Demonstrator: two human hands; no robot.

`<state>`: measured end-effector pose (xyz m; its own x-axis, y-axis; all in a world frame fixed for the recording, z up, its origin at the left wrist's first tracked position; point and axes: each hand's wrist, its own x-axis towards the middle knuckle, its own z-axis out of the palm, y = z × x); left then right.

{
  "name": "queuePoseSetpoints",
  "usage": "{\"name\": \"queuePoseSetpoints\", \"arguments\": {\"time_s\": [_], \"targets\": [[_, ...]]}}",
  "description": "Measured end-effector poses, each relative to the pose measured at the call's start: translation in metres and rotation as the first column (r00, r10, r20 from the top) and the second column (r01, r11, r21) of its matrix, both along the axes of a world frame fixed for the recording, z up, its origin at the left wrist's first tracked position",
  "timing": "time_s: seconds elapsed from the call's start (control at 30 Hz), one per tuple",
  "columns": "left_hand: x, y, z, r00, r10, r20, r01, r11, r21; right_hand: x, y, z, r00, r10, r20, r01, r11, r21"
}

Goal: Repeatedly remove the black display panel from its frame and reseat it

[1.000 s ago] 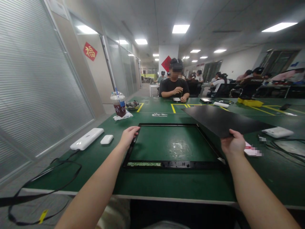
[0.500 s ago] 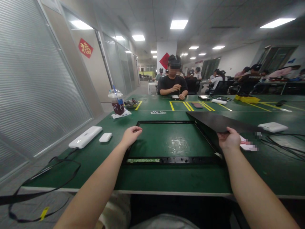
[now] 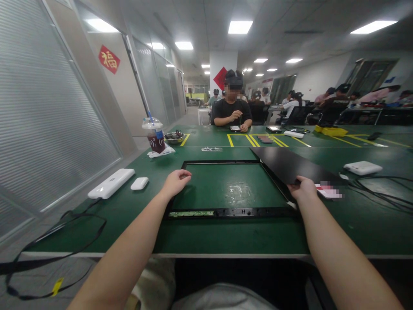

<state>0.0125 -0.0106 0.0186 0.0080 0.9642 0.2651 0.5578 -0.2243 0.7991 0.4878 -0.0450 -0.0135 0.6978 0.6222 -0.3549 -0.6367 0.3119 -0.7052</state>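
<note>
A black rectangular frame [image 3: 222, 162] lies on the green table, with a strip of green circuit board [image 3: 191, 214] along its near bar. Bent over the frame's left side, my left hand [image 3: 176, 184] is closed, thumb and fingers drawn together around that edge. My right hand [image 3: 303, 188] grips the near edge of a thin black panel [image 3: 284, 163]. The panel is tilted and overlaps the frame's right side. My palm hides part of the panel's underside and the frame's right bar.
A white power bank [image 3: 111, 184] and small white case [image 3: 140, 184] lie left, a drink cup [image 3: 156, 137] and metal bowl [image 3: 174, 137] behind them. At right are a white device [image 3: 363, 168] and black cables [image 3: 383, 193]. Across the table sits a person [image 3: 232, 112].
My right hand has brought the black panel slightly lower and to the left, closer to the frame. My left hand stays at the frame's left side. The view has shifted slightly.
</note>
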Motion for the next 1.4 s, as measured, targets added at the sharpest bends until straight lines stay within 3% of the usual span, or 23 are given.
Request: {"name": "queuePoseSetpoints", "arguments": {"time_s": [0.43,0.8,1.03,1.2,1.33,1.4], "targets": [[0.001,-0.003,0.002,0.999,-0.01,-0.043,0.01,1.0,0.007,0.004,0.002,-0.001,1.0,0.008,-0.011,-0.009,0.997,-0.081],[0.001,-0.003,0.003,1.0,-0.009,0.024,0.009,1.0,-0.017,-0.007,-0.005,0.015,0.999,-0.053,0.001,0.053,0.997,0.054],[-0.001,-0.001,0.003,0.98,-0.012,0.2,0.027,0.997,-0.073,-0.018,-0.015,0.03,1.0,-0.019,0.009,0.017,0.987,0.16],[-0.002,0.003,0.004,0.888,0.029,0.459,0.049,0.986,-0.157,-0.027,-0.022,0.036,0.999,0.027,0.029,-0.032,0.974,0.223],[-0.008,0.006,0.01,0.758,0.056,0.65,0.092,0.977,-0.191,-0.034,-0.026,0.04,0.995,0.088,0.041,-0.095,0.966,0.241],[-0.013,0.005,0.014,0.655,0.059,0.753,0.16,0.963,-0.215,-0.037,-0.029,0.042,0.989,0.141,0.044,-0.147,0.961,0.232]]}}
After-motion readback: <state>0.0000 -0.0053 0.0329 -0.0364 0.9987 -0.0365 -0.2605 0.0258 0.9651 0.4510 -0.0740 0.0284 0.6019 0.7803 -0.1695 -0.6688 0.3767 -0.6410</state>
